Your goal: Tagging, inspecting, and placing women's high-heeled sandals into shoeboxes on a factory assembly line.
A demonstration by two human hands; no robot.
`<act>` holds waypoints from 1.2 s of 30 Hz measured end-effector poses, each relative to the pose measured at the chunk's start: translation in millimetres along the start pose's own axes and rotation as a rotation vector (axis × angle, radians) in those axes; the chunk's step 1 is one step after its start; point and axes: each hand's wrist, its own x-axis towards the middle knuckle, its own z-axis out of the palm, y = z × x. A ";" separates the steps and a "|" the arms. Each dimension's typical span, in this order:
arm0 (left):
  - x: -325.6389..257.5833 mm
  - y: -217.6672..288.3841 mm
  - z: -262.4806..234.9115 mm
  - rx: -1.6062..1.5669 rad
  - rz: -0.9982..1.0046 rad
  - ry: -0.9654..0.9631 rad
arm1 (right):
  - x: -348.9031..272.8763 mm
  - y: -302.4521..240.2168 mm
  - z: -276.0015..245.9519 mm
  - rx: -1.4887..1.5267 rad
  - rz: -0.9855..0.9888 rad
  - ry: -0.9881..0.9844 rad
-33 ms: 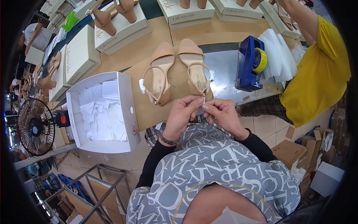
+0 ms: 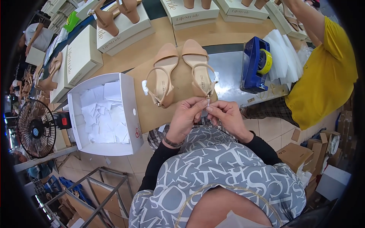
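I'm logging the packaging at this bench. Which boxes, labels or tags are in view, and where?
Open white shoe box: left of the sandals, full of white paper slips.
Closed cream shoe boxes: along the bench's far side, some topped with heeled shoes.
Brown cartons: floor, lower right.
Small white tag: pinched between left hand and right hand.

Bright even light, fisheye-bent dark rim

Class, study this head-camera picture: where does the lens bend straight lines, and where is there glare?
Head view: fisheye bends the shoe boxes and table edge toward the dark rim; soft glare on the grey mat; both hands, left hand and right hand, and sandals look sharp.
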 end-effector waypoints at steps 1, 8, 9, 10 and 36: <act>1.9 -1.7 -0.5 -0.001 0.003 0.001 | 0.8 0.8 1.3 0.031 -0.039 0.018; -3.4 -11.8 6.5 0.118 0.284 0.134 | 1.1 3.7 10.2 -0.153 -0.200 0.077; -4.9 -10.4 10.2 0.247 0.378 0.147 | -0.1 4.8 7.6 -0.192 -0.200 0.083; -5.8 -8.9 10.7 0.307 0.426 0.102 | -1.2 4.6 6.9 -0.203 -0.222 0.101; -8.1 1.5 -4.3 0.461 0.599 0.227 | 7.6 -7.1 -3.6 -0.422 -0.279 0.035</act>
